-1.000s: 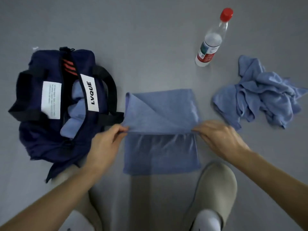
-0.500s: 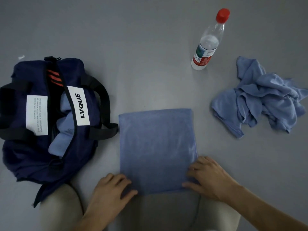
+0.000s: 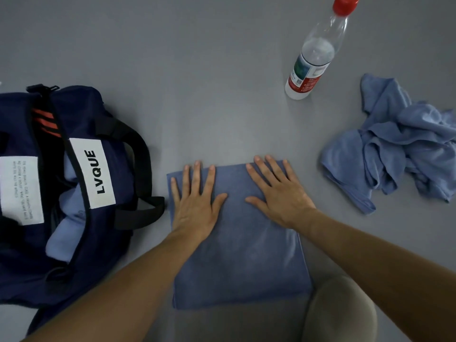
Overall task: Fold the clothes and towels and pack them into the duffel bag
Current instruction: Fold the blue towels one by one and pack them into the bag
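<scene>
A folded blue towel [image 3: 241, 262] lies flat on the grey floor in front of me. My left hand [image 3: 195, 203] presses flat on its far left part, fingers straight and spread. My right hand [image 3: 278, 193] presses flat on its far right part, fingertips at the far edge. To the left sits a navy duffel bag [image 3: 22, 255] with a white LVQUE label, unzipped, with light blue cloth [image 3: 66, 233] showing inside. A crumpled blue cloth [image 3: 394, 149] lies on the floor at the right.
A clear plastic bottle [image 3: 313, 58] with a red cap stands beyond the towel to the right. A beige shoe [image 3: 343, 314] shows at the bottom right, at the towel's near corner. The bag's black handle [image 3: 138, 169] loops toward the towel.
The towel's far half was folded toward me onto the near half. Both hands then slid from its near corners up to its far edge, now lying flat.
</scene>
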### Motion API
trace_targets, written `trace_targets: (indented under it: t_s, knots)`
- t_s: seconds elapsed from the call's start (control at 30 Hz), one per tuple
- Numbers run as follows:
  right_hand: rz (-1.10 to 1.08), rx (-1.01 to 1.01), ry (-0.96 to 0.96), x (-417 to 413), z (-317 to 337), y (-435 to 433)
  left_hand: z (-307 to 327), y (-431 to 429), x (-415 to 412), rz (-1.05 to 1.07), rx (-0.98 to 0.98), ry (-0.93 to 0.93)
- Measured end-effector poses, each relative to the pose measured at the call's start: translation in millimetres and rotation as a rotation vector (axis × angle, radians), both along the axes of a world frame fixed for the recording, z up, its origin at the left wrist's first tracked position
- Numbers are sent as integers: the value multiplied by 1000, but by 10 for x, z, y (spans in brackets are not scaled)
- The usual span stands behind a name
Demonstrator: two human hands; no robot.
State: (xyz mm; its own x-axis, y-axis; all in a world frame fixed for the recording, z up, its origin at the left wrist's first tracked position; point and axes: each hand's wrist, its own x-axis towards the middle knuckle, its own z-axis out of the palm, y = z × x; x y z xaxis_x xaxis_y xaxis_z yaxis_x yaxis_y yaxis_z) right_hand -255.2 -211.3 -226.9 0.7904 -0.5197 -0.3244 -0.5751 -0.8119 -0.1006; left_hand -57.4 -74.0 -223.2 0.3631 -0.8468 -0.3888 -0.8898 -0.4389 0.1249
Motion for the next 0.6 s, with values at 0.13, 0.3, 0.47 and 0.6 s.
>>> trace_targets:
  t_s: [0.13, 0.3, 0.47, 0.6]
  knots:
    - [-38, -21, 19, 146, 6, -281, -28, -274, 144, -18, -36, -24]
    - [-38, -35, 36, 211, 41, -608, 45, -579, 518, -92, -40, 12]
    - [-79, 2, 77, 47, 125, -753, 116, -427, 991, -193, -137, -41]
    - [-218, -2, -173, -38, 210, -782, 158, -425, 1175, -119, -350, -40]
